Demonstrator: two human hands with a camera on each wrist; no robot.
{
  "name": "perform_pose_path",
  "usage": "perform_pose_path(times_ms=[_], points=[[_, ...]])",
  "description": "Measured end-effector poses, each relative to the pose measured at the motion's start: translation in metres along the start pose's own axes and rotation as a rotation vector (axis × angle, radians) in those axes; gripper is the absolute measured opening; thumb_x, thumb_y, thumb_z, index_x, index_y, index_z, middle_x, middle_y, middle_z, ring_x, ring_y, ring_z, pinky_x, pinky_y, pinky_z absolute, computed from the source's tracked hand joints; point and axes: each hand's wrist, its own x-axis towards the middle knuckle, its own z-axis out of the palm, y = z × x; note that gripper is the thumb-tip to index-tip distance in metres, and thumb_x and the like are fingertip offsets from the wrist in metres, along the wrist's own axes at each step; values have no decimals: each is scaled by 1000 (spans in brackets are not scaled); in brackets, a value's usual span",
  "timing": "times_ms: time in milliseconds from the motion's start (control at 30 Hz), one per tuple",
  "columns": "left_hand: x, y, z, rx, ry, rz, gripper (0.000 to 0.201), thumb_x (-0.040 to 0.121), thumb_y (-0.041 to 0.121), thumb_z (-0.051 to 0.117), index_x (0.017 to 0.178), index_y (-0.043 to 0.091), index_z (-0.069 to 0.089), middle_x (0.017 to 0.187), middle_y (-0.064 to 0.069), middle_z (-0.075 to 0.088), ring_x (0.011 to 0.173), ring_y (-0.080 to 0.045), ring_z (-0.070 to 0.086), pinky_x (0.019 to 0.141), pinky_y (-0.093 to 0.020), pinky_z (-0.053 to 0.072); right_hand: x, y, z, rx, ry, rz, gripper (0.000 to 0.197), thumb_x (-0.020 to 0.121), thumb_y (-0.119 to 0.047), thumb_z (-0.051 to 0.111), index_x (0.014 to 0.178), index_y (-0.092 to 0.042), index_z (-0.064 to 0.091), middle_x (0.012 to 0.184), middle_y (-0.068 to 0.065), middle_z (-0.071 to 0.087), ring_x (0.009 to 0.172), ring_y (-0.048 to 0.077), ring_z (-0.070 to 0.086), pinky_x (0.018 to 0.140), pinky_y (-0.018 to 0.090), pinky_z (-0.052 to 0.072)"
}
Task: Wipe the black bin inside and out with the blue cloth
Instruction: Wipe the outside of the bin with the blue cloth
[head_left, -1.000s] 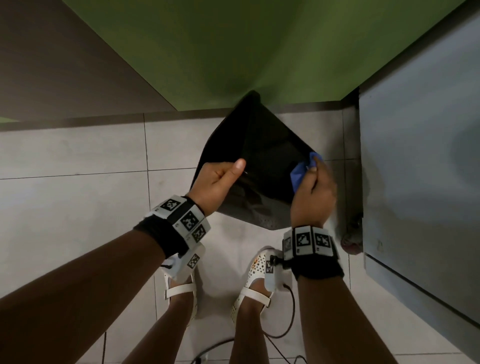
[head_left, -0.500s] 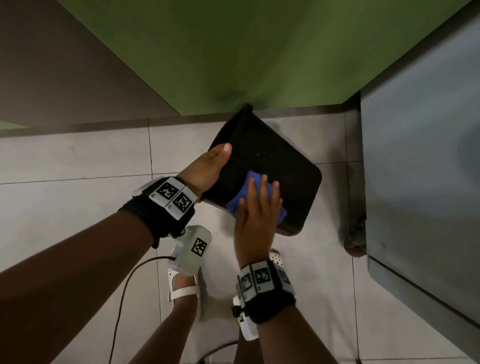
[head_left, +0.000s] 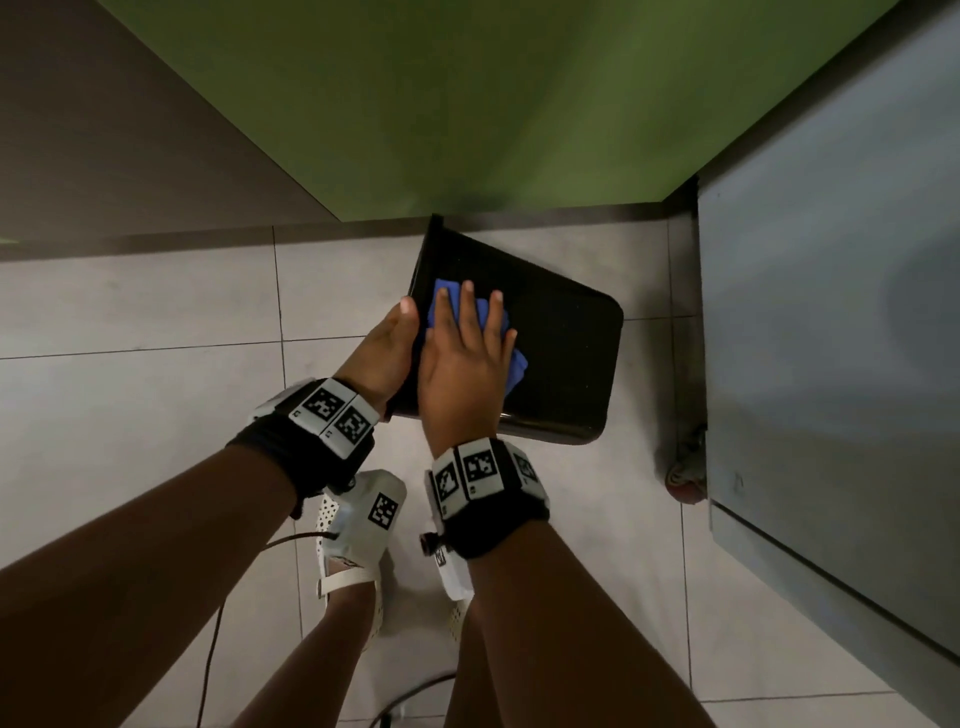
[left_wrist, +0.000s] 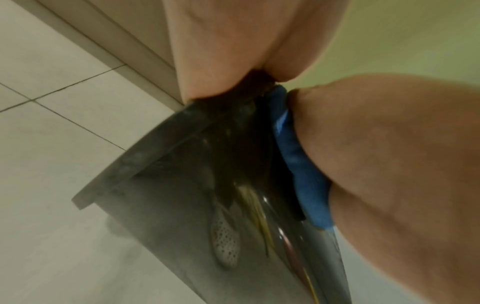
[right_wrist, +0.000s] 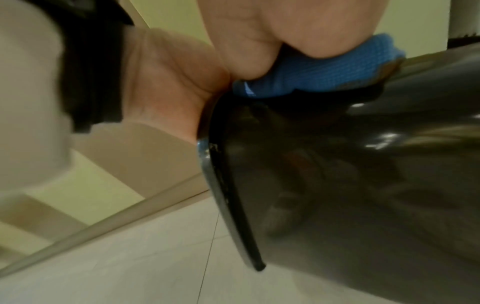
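The glossy black bin is held tilted above the tiled floor, one outer wall facing up. My left hand grips its left rim, thumb on top, the other fingers hidden behind the bin. My right hand lies flat with straight fingers and presses the blue cloth onto that wall, close beside the left hand. In the left wrist view the cloth is squeezed between the right hand and the bin. The right wrist view shows the cloth bunched on the bin near its rim.
A green wall panel rises just behind the bin. A grey cabinet on a caster wheel stands close on the right. My feet in white sandals and a dark cable are on the floor below.
The bin has turned so that an outer wall faces up. My right hand left the right rim, flattened on the cloth, and slid it up and left toward the left hand.
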Motion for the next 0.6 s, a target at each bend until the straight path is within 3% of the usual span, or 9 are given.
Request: perform_pose_path(times_ms=[67, 133, 167, 233, 300, 367, 433, 600], points=[[2, -1, -3, 0, 8, -27, 54, 100, 42, 12, 132, 14, 45, 131, -36, 46, 123, -54, 38, 103, -62, 30, -10, -2, 8, -35, 60, -61, 50, 90, -30, 30, 133, -13, 50, 140, 10, 49, 134, 34, 39, 106, 53, 31], [0, -4, -3, 9, -10, -21, 53, 100, 42, 14, 129, 14, 48, 118, -32, 56, 111, -50, 51, 101, -60, 35, -18, -1, 14, -75, 24, -96, 52, 87, -30, 31, 132, -12, 51, 139, 11, 50, 132, 35, 41, 105, 53, 31], [-1, -6, -3, 15, -14, -6, 50, 99, 43, 17, 128, 15, 48, 113, -22, 59, 106, -41, 56, 101, -57, 38, -19, -1, 15, -88, 12, -100, 53, 86, -30, 33, 134, -11, 49, 141, 11, 48, 134, 36, 39, 105, 54, 29], [1, -14, -3, 7, 4, 3, 45, 98, 44, 25, 126, 18, 48, 120, -13, 60, 111, -30, 59, 102, -51, 43, -15, -1, 14, -101, -13, -88, 53, 90, -27, 38, 141, -14, 37, 149, 10, 36, 140, 36, 25, 110, 56, 21], [5, -24, -4, 1, 35, -11, 38, 96, 47, 31, 115, 22, 53, 120, -16, 61, 107, -30, 60, 99, -49, 46, -6, 4, 13, -69, -84, -15, 55, 98, -26, 34, 149, -19, 14, 158, 6, 11, 145, 32, 0, 114, 55, 3], [6, -29, -3, 7, 71, -33, 34, 90, 55, 35, 99, 29, 55, 115, -17, 63, 103, -35, 61, 94, -53, 46, 0, 14, 7, -57, -113, 69, 56, 100, -26, 29, 149, -22, 2, 159, 3, -2, 145, 29, -12, 114, 53, -5], [3, -30, 0, -15, 95, -52, 30, 92, 52, 35, 99, 29, 54, 116, -16, 63, 107, -38, 60, 94, -54, 45, 1, 28, 1, -70, -86, 101, 55, 101, -25, 28, 149, -22, 2, 159, 4, -1, 145, 30, -11, 114, 54, -4], [1, -34, 5, -133, 125, -112, 29, 96, 45, 34, 112, 27, 51, 119, -5, 60, 107, -30, 58, 82, -35, 47, 3, 64, -14, -62, -40, 233, 50, 102, -26, 26, 149, -22, 12, 159, 4, 4, 146, 31, -4, 115, 55, 3]])
